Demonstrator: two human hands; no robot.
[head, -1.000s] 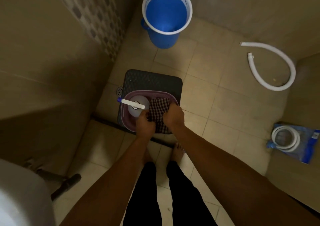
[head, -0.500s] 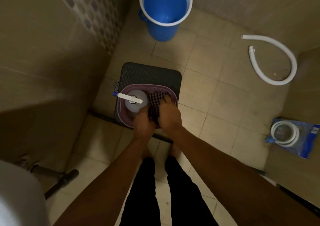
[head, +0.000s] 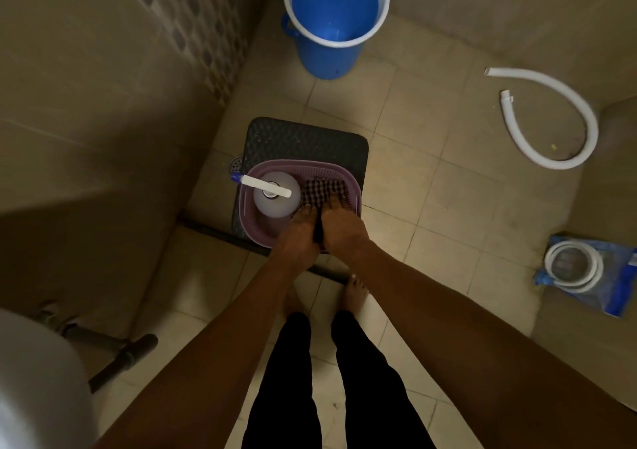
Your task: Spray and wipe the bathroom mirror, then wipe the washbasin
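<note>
- washbasin (head: 31, 386): a pale curved edge filled the near-left corner, with a dark drain pipe (head: 120, 355) running beneath it toward the wall.
- spray bottle (head: 275, 193): a translucent white bottle stood upright in the left half of the basket; its white trigger head with a blue nozzle tip pointed left, past the basket rim.
- basket (head: 351, 186): a purple plastic basket sat on the near part of a dark stool (head: 303, 138), itself on the tiled floor.
- left hand (head: 298, 231): it reached down into the basket just right of the bottle, fingers curled onto the near edge of the checked cloth (head: 322, 191); whether they actually pinched it cannot be told.
- right hand (head: 339, 226): it lay beside the left hand, almost touching it, fingers bent onto the cloth, which lay in the right half of the basket; grip likewise unclear.
- blue bucket (head: 331, 52): it stood on the floor at the far centre, white-rimmed.
- white hose (head: 551, 121): a loose curved length lay on the floor at the far right.
- packaged hose (head: 582, 272): a coiled white hose in a blue wrapper lay at the right.
</note>
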